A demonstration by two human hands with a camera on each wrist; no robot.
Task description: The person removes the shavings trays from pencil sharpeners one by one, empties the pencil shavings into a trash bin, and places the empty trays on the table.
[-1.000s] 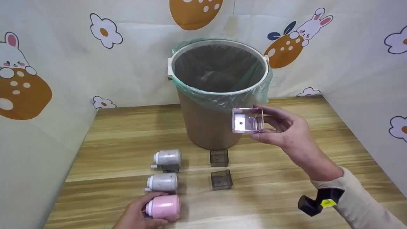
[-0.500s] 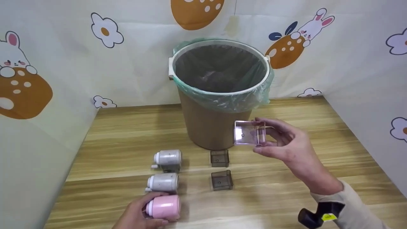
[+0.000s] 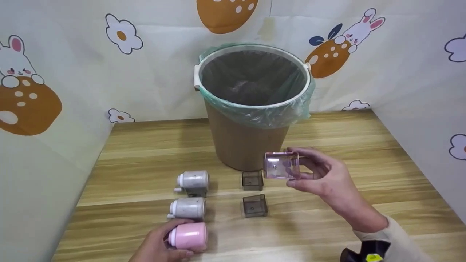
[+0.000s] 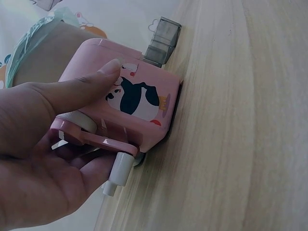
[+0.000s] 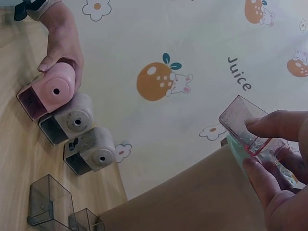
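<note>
My left hand (image 3: 154,242) grips a pink crank pencil sharpener (image 3: 189,235) at the table's front left. In the left wrist view, the thumb presses its panda-printed side, and the pink crank (image 4: 106,142) with its pale knob is near the fingers. A clear pinkish shavings drawer (image 3: 278,165) is pinched between thumb and fingers of my right hand (image 3: 333,183), raised above the table in front of the bin. Its inside looks bare. Beyond the pink sharpener stand two grey sharpeners (image 3: 188,208), with open drawer slots in the right wrist view.
Two smoky grey drawers (image 3: 255,206) lie on the wooden table (image 3: 313,233), right of the sharpeners. Behind them stands a tall brown bin (image 3: 236,142) with a green bag (image 3: 251,118) folded over its rim. Patterned cloth walls (image 3: 160,72) enclose the back and sides.
My right hand has lowered the clear drawer from beside the bin's upper wall to nearer the table. The left hand and pink sharpener have stayed in place.
</note>
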